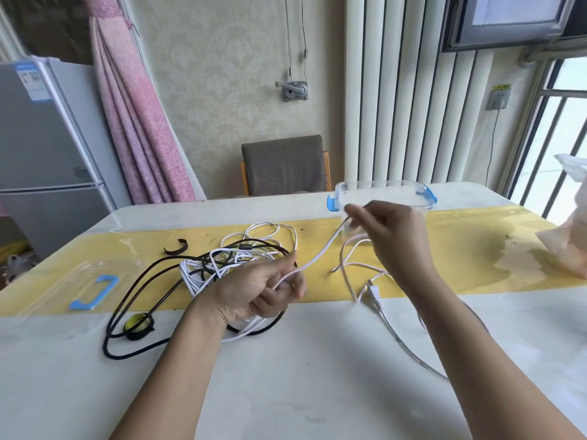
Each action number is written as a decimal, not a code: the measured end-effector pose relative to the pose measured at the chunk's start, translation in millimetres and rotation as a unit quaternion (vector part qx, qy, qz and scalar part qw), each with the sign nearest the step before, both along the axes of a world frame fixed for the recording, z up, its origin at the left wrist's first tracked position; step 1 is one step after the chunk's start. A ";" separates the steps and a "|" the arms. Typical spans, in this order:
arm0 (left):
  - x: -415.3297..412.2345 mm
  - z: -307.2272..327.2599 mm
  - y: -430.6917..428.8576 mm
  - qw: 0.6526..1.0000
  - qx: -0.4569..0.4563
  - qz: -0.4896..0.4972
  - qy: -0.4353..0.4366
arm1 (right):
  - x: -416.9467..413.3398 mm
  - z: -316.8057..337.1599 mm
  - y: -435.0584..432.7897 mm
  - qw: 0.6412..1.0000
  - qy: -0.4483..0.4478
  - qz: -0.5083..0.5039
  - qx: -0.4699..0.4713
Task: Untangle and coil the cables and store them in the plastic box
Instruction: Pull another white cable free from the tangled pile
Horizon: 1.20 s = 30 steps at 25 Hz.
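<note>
Near the middle of the table (317, 376), the left hand (263, 290) curls its fingers round a white cable (317, 258), which runs up to the right hand (390, 236), pinched there between thumb and forefinger. Behind the left hand the tangle of cables (228, 258) lies partly hidden. At the far edge stands the plastic box (384, 188), its front wall masked by the right hand.

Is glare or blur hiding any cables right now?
Head view: the barred window is blown out; sheen lies on the white glossy tabletop around the clear plastic lid with blue handle; the right hand is slightly blurred; the white flat cable it pinches reads clearly; edges bow.
</note>
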<state>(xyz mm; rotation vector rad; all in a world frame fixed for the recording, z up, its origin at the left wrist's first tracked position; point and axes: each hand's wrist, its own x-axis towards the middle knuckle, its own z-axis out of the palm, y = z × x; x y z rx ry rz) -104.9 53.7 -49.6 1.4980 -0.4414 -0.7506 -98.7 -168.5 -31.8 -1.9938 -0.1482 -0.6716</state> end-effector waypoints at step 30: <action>27.4 -19.8 19.8 0.798 0.072 0.374 -0.466 | 32.8 -43.3 -37.9 0.965 0.055 -0.188 -0.177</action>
